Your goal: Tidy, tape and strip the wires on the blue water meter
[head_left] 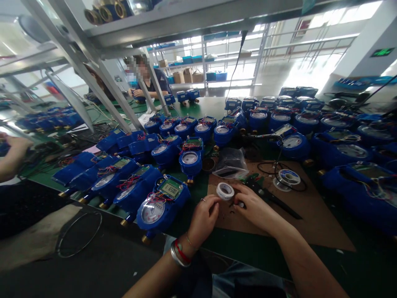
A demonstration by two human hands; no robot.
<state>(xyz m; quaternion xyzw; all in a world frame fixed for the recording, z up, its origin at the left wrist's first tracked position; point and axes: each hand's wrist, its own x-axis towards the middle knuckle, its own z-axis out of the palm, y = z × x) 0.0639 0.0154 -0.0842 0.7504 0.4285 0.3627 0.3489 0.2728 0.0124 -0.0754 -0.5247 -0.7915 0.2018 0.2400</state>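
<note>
Green bench, blue meters (161,207) crowding 9 to 3 o'clock. Your left hand (203,219) and right hand (252,209), both curled, pinch something tiny I can't make out. Tape roll (225,191) sits at 12 o'clock, touching your fingertips: light, soft; grip its rim.

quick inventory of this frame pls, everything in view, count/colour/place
water meters: dozens, blue, in rows across the bench, nearest by the left hand
bench: one, green top
brown mat: one, under the hands
tape roll: one, white, on the mat just above the hands
solder spool: one, pale, on the mat to the right
clear bag: one, behind the tape roll
dark hand tool: one, by the right hand, type unclear
shelving: grey metal, overhead
co-worker: one person, seated at the far end
left hand: red and silver bracelets at the wrist, fingers curled
right hand: fingertips meeting the left hand's; anything held is too small to tell
</note>
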